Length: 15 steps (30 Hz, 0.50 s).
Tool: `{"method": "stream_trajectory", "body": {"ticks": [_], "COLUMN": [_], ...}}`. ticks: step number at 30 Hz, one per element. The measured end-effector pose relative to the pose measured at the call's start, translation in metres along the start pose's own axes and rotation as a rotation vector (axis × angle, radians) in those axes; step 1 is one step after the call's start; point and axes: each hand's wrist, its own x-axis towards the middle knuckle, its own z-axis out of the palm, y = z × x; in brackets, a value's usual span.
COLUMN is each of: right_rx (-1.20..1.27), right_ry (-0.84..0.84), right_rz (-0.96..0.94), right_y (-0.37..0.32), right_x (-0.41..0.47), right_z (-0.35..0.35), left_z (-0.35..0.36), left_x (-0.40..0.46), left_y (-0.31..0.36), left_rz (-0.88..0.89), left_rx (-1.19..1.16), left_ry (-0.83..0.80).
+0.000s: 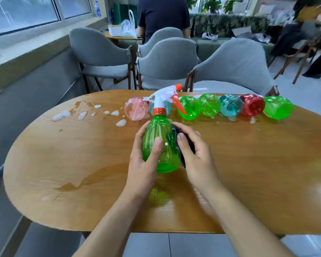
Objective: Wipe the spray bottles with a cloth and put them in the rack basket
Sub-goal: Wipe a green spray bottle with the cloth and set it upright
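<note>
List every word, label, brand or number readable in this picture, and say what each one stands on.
None can be read.
Green spray bottle held in the hands: no label shows on it.
Bottles lying in a row on the table: no print shows on them.
Blue bottle on the window sill: it bears a label, too small and blurred to read.

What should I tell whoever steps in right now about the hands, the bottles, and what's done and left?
Left hand grips the green spray bottle, held upright above the table.
Right hand presses a dark cloth against the bottle's side.
Seven more bottles lie in a row at the far edge, among foam and puddles; parts of two more bottles show at the right edge.
Done: wiping this bottle is under way.
Left: finish it, wipe the others, put them all in the rack basket, which is out of view.
</note>
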Motion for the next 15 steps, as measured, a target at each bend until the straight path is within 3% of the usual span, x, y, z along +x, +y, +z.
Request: {"method": "stream_trajectory", "body": {"ticks": [3, 7, 15], "right_rx": [-0.049, -0.17, -0.548], "right_ry": [-0.061, -0.086, 0.27], "right_rz": [0.068, -0.02, -0.444], "right_y": [0.005, -0.015, -0.076], "right_x": [-0.01, -0.025, 0.016], "right_z": [0.0, -0.013, -0.017], "left_z": [-0.004, -0.014, -0.017], "left_x": [-0.01, -0.015, -0.031], "left_y": [0.003, 0.003, 0.003], "left_rz": [0.042, 0.087, 0.07], "left_rx": [0.017, 0.048, 0.086], "left_ry": [-0.053, 0.003, -0.033]}}
